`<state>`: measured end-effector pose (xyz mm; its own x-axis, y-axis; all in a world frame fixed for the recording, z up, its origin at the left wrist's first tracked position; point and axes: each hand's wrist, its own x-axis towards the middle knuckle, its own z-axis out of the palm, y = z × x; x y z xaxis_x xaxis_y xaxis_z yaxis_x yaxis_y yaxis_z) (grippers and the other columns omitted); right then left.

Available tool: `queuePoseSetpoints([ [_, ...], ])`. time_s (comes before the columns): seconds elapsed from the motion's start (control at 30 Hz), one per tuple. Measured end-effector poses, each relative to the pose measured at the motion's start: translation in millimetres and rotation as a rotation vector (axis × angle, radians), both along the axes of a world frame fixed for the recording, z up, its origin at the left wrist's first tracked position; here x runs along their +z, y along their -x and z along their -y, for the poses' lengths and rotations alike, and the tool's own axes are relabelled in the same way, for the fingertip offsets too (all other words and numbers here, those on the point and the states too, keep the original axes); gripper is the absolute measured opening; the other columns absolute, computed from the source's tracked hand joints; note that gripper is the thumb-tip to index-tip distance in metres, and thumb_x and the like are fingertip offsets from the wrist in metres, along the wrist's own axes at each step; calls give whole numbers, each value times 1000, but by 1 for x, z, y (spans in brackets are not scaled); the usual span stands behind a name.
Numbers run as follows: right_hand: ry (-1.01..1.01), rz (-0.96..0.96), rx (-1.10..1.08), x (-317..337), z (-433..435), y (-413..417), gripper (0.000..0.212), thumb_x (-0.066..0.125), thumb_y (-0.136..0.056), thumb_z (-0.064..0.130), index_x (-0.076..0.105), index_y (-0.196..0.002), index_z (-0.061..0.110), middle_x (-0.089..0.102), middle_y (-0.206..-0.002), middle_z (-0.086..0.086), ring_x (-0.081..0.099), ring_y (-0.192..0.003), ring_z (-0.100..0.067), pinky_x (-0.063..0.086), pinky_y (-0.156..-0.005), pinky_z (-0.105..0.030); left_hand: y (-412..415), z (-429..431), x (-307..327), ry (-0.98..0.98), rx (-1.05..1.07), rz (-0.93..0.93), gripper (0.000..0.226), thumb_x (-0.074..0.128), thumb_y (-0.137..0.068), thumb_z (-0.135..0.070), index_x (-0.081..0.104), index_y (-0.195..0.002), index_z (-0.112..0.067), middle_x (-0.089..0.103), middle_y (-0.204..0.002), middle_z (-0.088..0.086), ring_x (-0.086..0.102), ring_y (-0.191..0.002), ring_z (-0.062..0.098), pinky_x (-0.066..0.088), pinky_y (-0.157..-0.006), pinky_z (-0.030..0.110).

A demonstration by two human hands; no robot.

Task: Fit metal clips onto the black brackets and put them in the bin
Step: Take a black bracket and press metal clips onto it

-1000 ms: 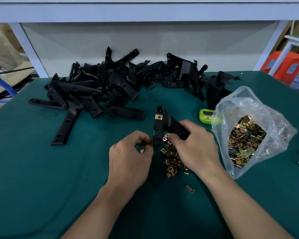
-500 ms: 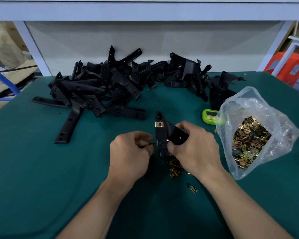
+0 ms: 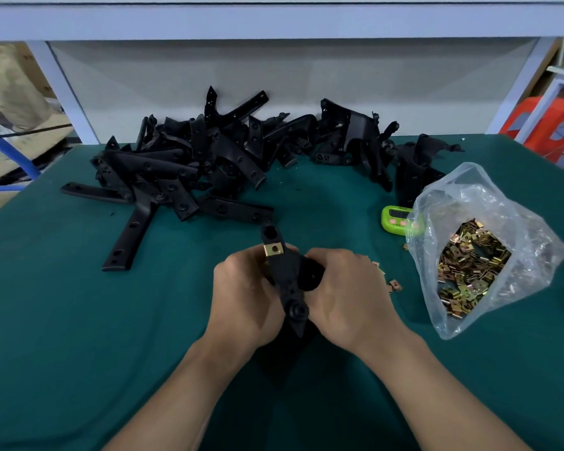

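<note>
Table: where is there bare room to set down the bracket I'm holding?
Widest bare cloth: near left, between the bracket pile and your left hand. Smaller patch: near right, below the clip bag. Crowded: the back with the pile, and around the timer and loose clips.

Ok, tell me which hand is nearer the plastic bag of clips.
Right. The right hand grips the black bracket just left of the plastic bag, apart from it; the left hand grips the bracket's far side, farther from the bag.
</note>
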<state>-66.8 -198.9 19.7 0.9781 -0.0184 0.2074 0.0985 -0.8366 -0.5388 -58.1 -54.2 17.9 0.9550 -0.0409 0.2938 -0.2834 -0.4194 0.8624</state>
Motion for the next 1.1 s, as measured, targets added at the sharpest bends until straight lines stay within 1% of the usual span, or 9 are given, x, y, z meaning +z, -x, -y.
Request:
queuePoseSetpoints([
  [0.13,-22,7,-27,0,5,-2,30,68,-77,43,52,-63,22,56,-55,2,52,-57,-23,36,-50,-33,2,2,-7,-38,-24,-38,37,67,-75,-15,69,-95,-46,72,-75,-26,64,-66,11,48,-59,16],
  [0.23,-110,36,-39,1,7,-1,22,62,-79,39,55,-67,22,59,-58,3,56,-60,-25,44,-53,-37,-2,4,-10,-16,5,-60,38,74,-80,-15,70,-109,-40,72,-78,-30,59,-57,2,40,-55,7],
  [0.33,-227,116,-37,3,9,-2,20,65,-82,32,54,-66,24,57,-58,6,56,-60,-21,45,-55,-37,-7,4,-11,46,31,-64,26,77,-84,-23,74,-102,-41,73,-86,-31,68,-77,-7,45,-66,5],
  [0.47,-363,116,12,4,5,1,24,65,-85,27,54,-63,25,54,-55,9,53,-55,-14,40,-51,-30,-7,6,-11,329,49,-183,7,75,-81,-30,79,-82,-36,78,-81,-10,74,-78,10,57,-74,24],
  [0.57,-220,89,-104,3,6,2,27,55,-78,48,51,-66,24,59,-59,9,52,-54,-17,36,-47,-31,-10,2,-9,523,160,-188,9,67,-77,-28,74,-76,-22,79,-81,0,74,-74,14,53,-60,18],
  [0.67,-125,84,-200,3,12,-2,26,60,-79,45,48,-70,24,58,-60,9,49,-51,-18,30,-47,-31,-13,-1,-5,672,140,-287,6,58,-80,-18,61,-78,-13,78,-80,12,75,-68,23,52,-51,23],
  [0.8,-147,36,-188,1,13,-3,23,62,-80,42,49,-71,26,59,-60,8,50,-52,-20,31,-47,-31,-15,-3,-6,578,131,-311,12,64,-81,-4,63,-73,-13,70,-65,7,59,-51,16,46,-47,23],
  [0.93,-176,15,-174,0,13,-3,29,52,-75,46,47,-68,19,60,-63,14,50,-51,-20,29,-46,-30,-15,-1,-9,532,111,-346,24,74,-84,-5,71,-68,-23,61,-64,-2,46,-53,11,41,-52,25],
  [1.1,-183,10,-178,0,15,-4,28,52,-76,42,46,-66,17,56,-54,2,50,-53,-23,32,-47,-30,-14,1,-15,465,60,-346,28,65,-97,-14,68,-72,-27,61,-64,-4,51,-63,20,44,-64,41],
])
